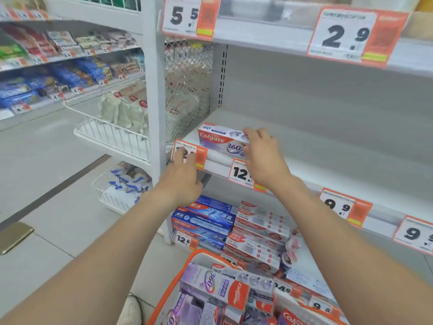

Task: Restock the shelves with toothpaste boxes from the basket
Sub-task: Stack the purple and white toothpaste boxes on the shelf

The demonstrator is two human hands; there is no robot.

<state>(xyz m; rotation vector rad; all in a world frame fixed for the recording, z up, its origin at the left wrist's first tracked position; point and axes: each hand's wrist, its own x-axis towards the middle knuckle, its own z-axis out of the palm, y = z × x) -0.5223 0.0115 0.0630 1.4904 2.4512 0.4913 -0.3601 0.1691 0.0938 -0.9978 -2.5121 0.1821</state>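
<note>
A white, red and purple Colgate 360 toothpaste box (219,139) lies lengthwise at the front left of the middle shelf (316,146). My right hand (262,153) holds the box's right end, fingers over its top and thumb at its front. My left hand (181,178) is at the shelf's front edge, fingers touching the leftmost price tag (199,154). The orange basket (187,261) stands at the bottom centre, filled with several more Colgate boxes (225,289).
The shelf below holds stacked blue boxes (203,221) and red-white Colgate boxes (257,233). Price tags line every shelf edge. The upper shelf (269,34) overhangs the middle one. A white upright post (153,90) and wire baskets (110,134) stand left, with aisle floor beyond.
</note>
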